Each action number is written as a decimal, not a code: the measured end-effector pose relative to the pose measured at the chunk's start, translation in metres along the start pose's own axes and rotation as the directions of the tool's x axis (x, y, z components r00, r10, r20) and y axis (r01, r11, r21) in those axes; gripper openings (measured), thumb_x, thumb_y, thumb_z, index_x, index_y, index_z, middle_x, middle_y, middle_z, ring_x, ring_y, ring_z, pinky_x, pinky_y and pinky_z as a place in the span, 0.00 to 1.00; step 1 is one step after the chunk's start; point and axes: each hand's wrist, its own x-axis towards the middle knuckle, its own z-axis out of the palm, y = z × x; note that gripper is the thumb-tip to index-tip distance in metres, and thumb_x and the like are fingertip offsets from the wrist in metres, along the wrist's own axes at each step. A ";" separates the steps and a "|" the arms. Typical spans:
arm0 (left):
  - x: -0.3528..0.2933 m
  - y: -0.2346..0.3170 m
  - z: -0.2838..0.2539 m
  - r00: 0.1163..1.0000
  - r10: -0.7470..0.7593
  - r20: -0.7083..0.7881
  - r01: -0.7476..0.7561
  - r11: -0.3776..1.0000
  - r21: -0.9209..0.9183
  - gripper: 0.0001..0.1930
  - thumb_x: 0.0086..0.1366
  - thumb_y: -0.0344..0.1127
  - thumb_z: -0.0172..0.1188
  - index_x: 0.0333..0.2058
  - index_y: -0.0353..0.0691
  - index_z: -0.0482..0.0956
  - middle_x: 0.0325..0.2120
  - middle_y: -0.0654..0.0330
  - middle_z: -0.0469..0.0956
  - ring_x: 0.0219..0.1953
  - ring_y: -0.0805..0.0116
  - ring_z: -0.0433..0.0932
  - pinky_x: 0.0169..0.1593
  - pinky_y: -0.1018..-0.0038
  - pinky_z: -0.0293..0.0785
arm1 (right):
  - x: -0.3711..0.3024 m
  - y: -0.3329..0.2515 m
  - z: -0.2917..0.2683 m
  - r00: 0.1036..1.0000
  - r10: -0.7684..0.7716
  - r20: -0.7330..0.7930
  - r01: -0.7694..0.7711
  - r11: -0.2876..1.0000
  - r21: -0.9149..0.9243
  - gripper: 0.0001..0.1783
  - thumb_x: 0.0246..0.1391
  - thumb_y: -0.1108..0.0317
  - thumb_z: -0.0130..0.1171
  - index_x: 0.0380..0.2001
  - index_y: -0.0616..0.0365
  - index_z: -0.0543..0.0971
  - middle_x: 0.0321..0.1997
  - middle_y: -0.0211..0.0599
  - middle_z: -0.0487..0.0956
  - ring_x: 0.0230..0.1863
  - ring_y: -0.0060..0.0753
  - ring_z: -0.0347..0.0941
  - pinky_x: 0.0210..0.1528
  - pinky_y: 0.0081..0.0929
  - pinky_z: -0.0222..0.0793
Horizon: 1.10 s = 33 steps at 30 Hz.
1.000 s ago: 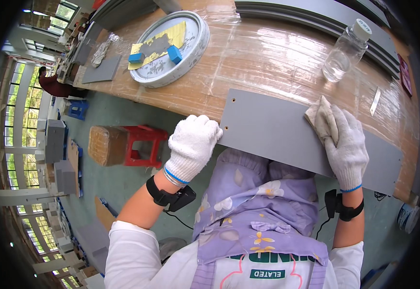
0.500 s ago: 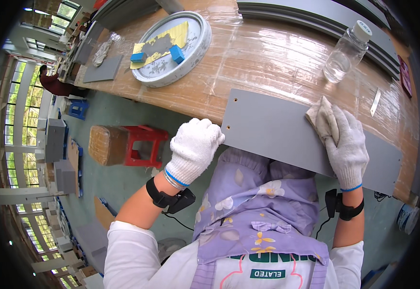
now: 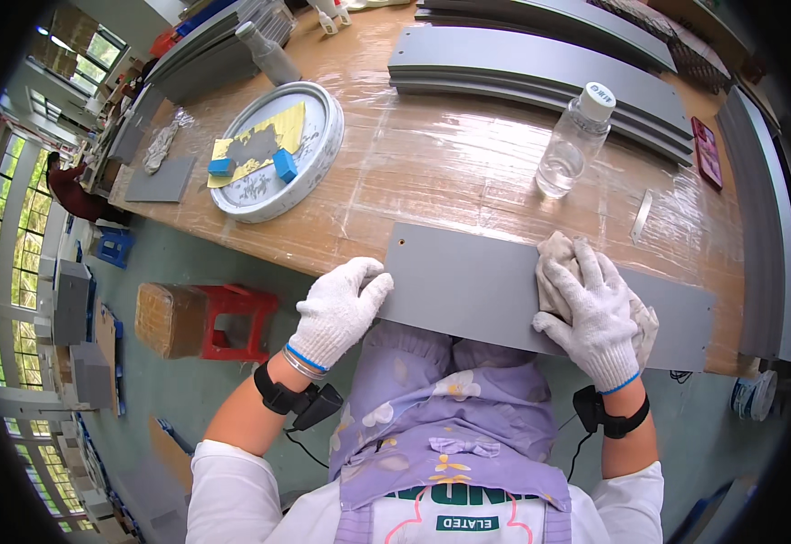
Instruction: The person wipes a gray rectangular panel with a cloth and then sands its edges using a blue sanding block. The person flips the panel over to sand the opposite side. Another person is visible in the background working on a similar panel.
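Near edge of the tabletop (image 3: 468, 190): the grey panel (image 3: 468, 281) lies flat along it, its left part jutting past the edge above my apron (image 3: 454, 390), presumably so that both ends stay within my reach. My left hand (image 3: 341, 304) is at the panel's left end, fingers curled, with a narrow gap between thumb and forefinger; this probably steadies the piece, though I cannot tell whether they pinch it. My right hand (image 3: 592, 308) is laid over a crumpled cloth (image 3: 551, 263) on the panel's right half, fingers spread wide, apparently so that the palm bears the cloth down.

Beyond the panel: a thin metal strip (image 3: 642, 218) towards the right edge, and an upright clear bottle (image 3: 562, 163), placed perhaps to be handy yet off the panel. Left of these, a round tray (image 3: 327, 150) carries a yellow sheet (image 3: 290, 125) and two blue blocks, seemingly keeping them together.

Far edge: stacked grey panels (image 3: 532, 68) lie lengthwise, leaving room for my arms.
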 end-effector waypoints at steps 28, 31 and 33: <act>-0.005 0.045 -0.059 0.961 0.238 -0.140 -0.249 0.966 -0.067 0.47 0.48 0.28 0.74 0.67 0.44 0.59 0.47 0.58 0.74 0.51 0.67 0.75 0.57 0.69 0.74 | 0.002 0.013 0.022 0.981 0.088 -0.173 -0.067 0.990 0.124 0.26 0.34 0.61 0.77 0.38 0.54 0.77 0.56 0.37 0.73 0.49 0.46 0.71 0.51 0.41 0.69; -0.039 0.014 -0.067 0.971 0.239 -0.019 -0.207 0.875 0.438 0.48 0.46 0.28 0.73 0.67 0.44 0.60 0.47 0.54 0.75 0.51 0.60 0.76 0.57 0.67 0.73 | 0.001 0.014 0.025 0.976 0.073 -0.204 -0.048 0.991 0.127 0.27 0.33 0.63 0.77 0.38 0.54 0.76 0.56 0.38 0.73 0.48 0.47 0.71 0.51 0.41 0.70; -0.051 0.003 -0.060 0.982 0.186 0.017 -0.168 0.841 0.515 0.48 0.43 0.29 0.73 0.66 0.46 0.62 0.44 0.53 0.76 0.48 0.52 0.77 0.54 0.63 0.75 | 0.002 0.015 0.025 0.974 0.058 -0.219 -0.034 0.993 0.111 0.27 0.33 0.63 0.77 0.38 0.54 0.76 0.56 0.39 0.73 0.48 0.47 0.71 0.51 0.41 0.70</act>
